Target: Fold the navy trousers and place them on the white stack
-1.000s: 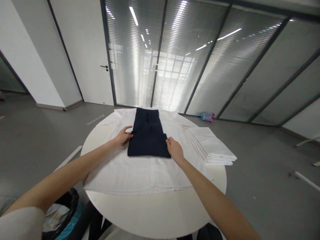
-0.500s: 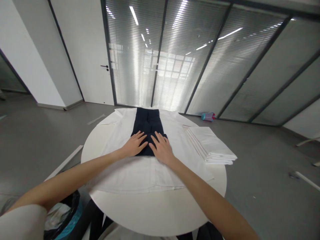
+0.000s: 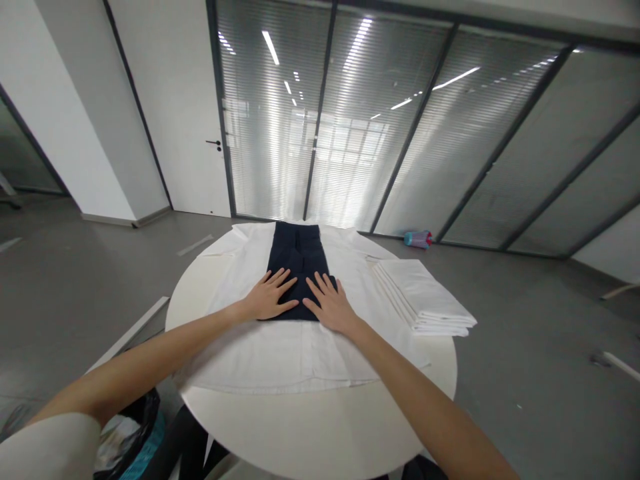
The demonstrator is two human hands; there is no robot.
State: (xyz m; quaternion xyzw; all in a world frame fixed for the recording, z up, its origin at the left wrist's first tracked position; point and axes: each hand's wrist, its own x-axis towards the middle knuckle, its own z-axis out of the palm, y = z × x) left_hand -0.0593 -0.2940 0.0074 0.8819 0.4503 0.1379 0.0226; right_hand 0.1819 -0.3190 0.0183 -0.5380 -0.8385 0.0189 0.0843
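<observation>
Folded navy trousers (image 3: 299,250) lie down the middle of a white shirt (image 3: 275,357), which is spread out with its short sleeves to either side. My left hand (image 3: 269,295) rests on the left of the trousers' near folded part, fingers spread. On the right of that same part, my right hand (image 3: 331,304) lies flat with its fingers apart. Neither hand grips anything. A stack of folded white cloth garments (image 3: 425,297) sits to the right, partly on the shirt's edge.
The round white table (image 3: 310,427) carries the garments. A lined blue basket (image 3: 145,447) stands on the floor at lower left. A blue and pink package (image 3: 418,239) lies by the glass partition. A white door (image 3: 185,120) is at the back left.
My hands have spread slightly apart across the trousers' near folded part, the right one shifting right. The camera view has tilted up a little.
</observation>
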